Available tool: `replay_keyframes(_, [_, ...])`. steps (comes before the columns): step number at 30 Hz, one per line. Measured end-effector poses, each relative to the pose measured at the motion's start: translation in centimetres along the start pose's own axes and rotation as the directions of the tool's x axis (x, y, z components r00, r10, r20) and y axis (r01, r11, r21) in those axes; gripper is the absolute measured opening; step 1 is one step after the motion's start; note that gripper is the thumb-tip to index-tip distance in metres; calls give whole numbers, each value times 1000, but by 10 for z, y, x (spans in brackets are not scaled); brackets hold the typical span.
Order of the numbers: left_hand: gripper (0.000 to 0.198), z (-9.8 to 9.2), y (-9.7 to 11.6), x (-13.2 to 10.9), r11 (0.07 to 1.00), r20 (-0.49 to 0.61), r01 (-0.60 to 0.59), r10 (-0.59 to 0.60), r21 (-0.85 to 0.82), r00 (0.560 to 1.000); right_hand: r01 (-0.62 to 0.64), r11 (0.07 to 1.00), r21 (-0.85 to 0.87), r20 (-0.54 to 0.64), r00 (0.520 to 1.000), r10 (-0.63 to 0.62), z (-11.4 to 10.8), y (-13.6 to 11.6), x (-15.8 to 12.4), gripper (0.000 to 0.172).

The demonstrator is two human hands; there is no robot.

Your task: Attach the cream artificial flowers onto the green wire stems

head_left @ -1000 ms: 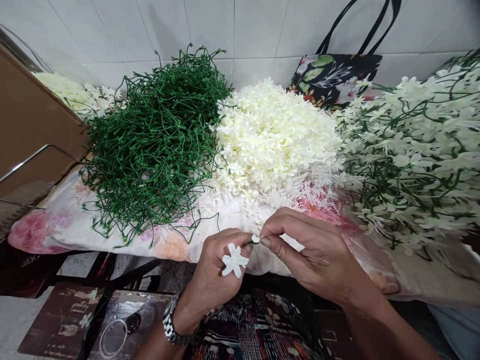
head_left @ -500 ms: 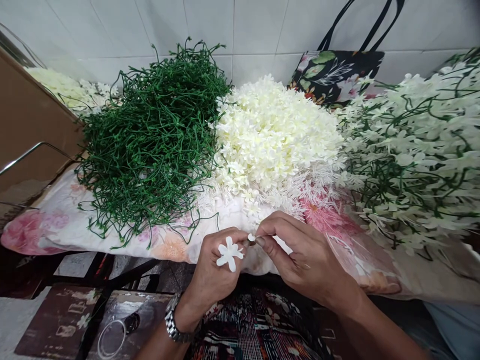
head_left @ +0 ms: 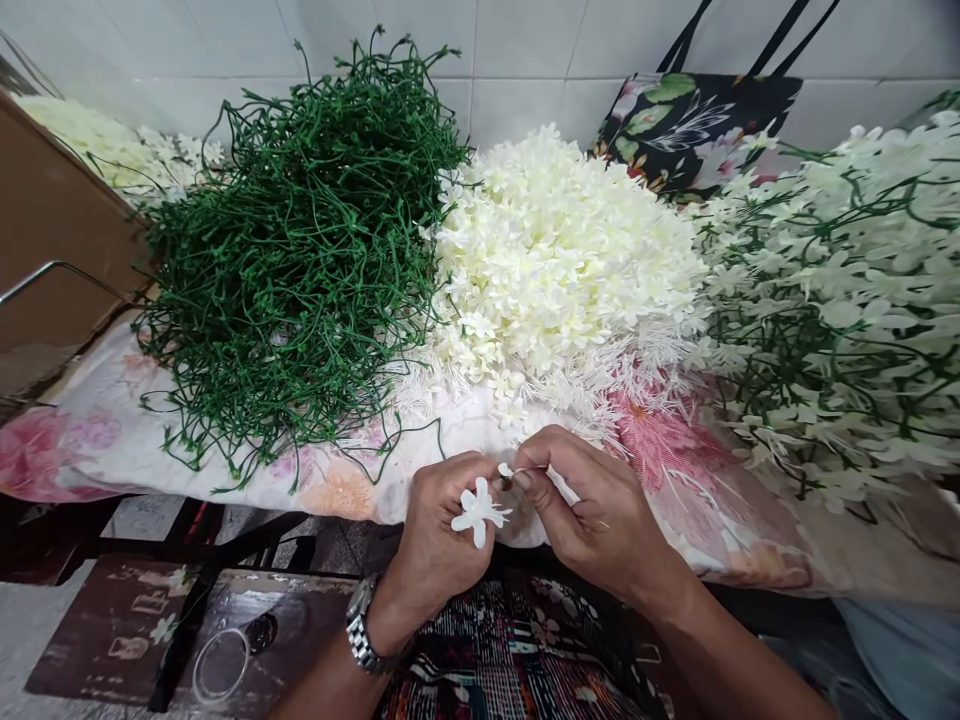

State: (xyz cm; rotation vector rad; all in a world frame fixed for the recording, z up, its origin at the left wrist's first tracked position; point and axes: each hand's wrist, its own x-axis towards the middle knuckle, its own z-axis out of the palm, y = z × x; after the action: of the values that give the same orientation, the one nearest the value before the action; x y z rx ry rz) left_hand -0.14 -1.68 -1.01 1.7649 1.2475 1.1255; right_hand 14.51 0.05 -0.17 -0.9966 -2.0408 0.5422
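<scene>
Shift since half a second ago: the head view has tipped, so the green stem pile and the white blossom heap sit closer to its far edge; the full white flower has swung to show more of its side, while both hands stay nearly where they were.
Left-hand grip: curled like a fist, the full white flower showing on its near face, fingertips brought together at the small white blossom.
Right-hand grip: thumb and forefinger pinched on the right end of the small white blossom.
Blossom's place: between the two sets of fingertips, over the near part of the floral cloth, nearer than the white blossom heap.
Blossom's axis: petals toward the left and far, the narrow end running right; fingertips cover most of it, so this reading is tentative.
Full flower's direction: petals spread left and near, fine tips pointing right, stem hidden in the fist.
Petal feel: probably next to weightless, soft and thin, easily creased, not very slippery.
Green stems: look springy and light, likely to snag on one another.
Best hold: the firm base under the petals, with a light fingertip pinch, leaving the petals free.
</scene>
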Motion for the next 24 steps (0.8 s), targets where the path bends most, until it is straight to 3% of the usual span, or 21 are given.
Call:
replay_keyframes(13, [23,3,-2,-2,999,-68,-25,22,-43,997,-35,999,22,-29,999,36,8,-4,2,13])
replay_keyframes(24, [19,2,-5,0,999,-54,-8,6,-44,999,41,998,37,0,999,-41,7,-1,4,14])
